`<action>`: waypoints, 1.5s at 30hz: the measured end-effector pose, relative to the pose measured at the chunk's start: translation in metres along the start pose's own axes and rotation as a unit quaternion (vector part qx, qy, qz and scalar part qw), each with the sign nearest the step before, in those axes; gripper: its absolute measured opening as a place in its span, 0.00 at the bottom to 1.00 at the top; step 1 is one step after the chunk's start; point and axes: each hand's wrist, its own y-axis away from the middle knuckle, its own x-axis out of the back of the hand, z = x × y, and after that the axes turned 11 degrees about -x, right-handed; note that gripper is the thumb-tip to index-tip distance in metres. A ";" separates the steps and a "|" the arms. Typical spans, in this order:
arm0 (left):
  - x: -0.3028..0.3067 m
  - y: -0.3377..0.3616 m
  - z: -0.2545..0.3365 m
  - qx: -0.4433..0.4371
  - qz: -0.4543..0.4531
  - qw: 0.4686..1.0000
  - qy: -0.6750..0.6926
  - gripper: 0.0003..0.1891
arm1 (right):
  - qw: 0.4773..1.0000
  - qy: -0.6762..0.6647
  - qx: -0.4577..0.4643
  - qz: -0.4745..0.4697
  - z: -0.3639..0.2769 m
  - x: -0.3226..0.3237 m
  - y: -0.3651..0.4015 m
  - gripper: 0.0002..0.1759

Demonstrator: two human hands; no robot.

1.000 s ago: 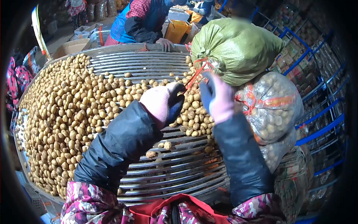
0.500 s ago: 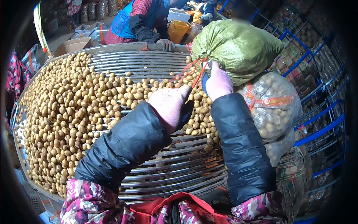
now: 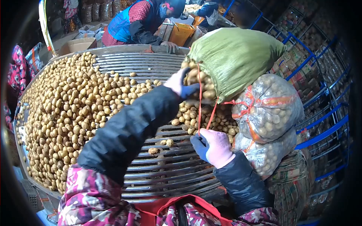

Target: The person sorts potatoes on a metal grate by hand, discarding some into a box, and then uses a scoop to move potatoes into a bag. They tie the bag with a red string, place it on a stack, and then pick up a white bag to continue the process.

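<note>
A green woven sack (image 3: 241, 56) lies tilted on the slatted table (image 3: 169, 180). Its mouth gapes to the left and potatoes (image 3: 205, 84) spill out, blurred by motion. My left hand (image 3: 183, 84), in a pink and blue glove, is at the mouth beside these potatoes, with its fingers apart. Below the mouth my right hand (image 3: 214, 147), gloved alike, is closed on a red string (image 3: 200, 105). The string stretches up from that hand to the edge of the sack. Loose potatoes (image 3: 75, 120) cover the table's left side in a thick layer.
Two clear bags of potatoes (image 3: 269, 109), tied with orange ribbon, are stacked at the right. A person (image 3: 132, 24) leans at the far edge, a gloved hand on the rim. Blue metal racks (image 3: 328, 130) stand at right. A cardboard box (image 3: 77, 45) sits behind the table.
The sack's tied neck has come open, and potatoes pour out. My right hand has pulled down towards me with the string, while my left hand has shifted up to the mouth.
</note>
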 end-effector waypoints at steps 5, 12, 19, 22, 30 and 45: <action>-0.125 -0.016 -0.122 0.215 0.171 0.841 0.466 0.40 | 0.998 0.066 -0.005 0.009 -0.001 -0.022 -0.004 0.13; -0.044 0.059 -0.141 0.134 0.053 0.951 0.274 0.45 | 0.992 -0.024 -0.120 0.018 0.052 -0.017 0.002 0.13; 0.023 0.106 -0.176 0.107 0.005 0.981 -0.163 0.42 | 0.982 -0.122 -0.143 -0.004 0.052 -0.024 0.005 0.10; 0.013 0.117 -0.105 0.039 -0.017 0.963 -0.265 0.36 | 0.983 -0.141 -0.119 0.017 0.052 -0.024 0.009 0.10; -0.087 0.114 -0.004 -0.110 -0.292 0.890 -0.331 0.17 | 0.984 -0.133 -0.113 0.032 0.043 0.024 0.011 0.08; -0.028 0.053 -0.035 0.091 -0.253 0.819 -0.507 0.23 | 0.988 -0.113 -0.090 0.047 0.102 0.039 0.024 0.11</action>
